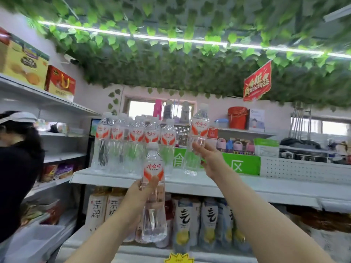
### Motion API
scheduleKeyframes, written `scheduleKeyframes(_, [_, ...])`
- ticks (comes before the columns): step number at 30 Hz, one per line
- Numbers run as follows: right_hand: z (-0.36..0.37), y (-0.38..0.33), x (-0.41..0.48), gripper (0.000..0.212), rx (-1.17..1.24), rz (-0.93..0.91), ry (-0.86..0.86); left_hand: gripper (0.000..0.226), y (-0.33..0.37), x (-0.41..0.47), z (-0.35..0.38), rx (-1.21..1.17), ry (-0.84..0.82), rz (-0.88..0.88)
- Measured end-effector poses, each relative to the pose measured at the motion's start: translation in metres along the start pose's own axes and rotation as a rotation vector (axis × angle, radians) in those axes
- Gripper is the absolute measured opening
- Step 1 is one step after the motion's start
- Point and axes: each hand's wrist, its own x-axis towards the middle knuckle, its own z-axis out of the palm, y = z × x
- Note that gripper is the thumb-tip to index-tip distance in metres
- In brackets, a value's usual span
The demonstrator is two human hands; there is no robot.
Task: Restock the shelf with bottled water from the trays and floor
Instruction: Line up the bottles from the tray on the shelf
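Observation:
Each of my hands holds a clear water bottle with a red and white label. My left hand (139, 194) grips one water bottle (153, 188) upright, in front of the white top shelf (247, 185) and below its level. My right hand (209, 158) holds a second water bottle (197, 137) over the shelf, its base at or just above the board; I cannot tell if it touches. Left of it, a row of several matching bottles (133, 143) stands on the shelf.
Tea and lemon drink bottles (190, 221) fill the shelf below. A person in black (17, 168) stands at the left by side shelves. A green sign (239, 164) and perforated panel (303, 169) back the top shelf. Leaf garlands hang overhead.

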Motion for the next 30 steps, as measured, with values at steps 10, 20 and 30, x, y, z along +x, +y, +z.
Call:
scheduleKeyframes(10, [-0.026,0.057,0.082,0.053,-0.129,0.160,-0.027,0.101,-0.007,0.027,0.009,-0.004,0.043,0.056])
scheduleKeyframes(20, [-0.021,0.089,0.128,0.079,-0.112,0.158,-0.078,0.099,-0.019,0.056,0.017,-0.015,0.065,0.071])
scheduleKeyframes(30, [-0.012,0.094,0.130,0.095,-0.272,0.091,-0.038,0.084,-0.022,0.061,0.017,-0.015,0.061,0.046])
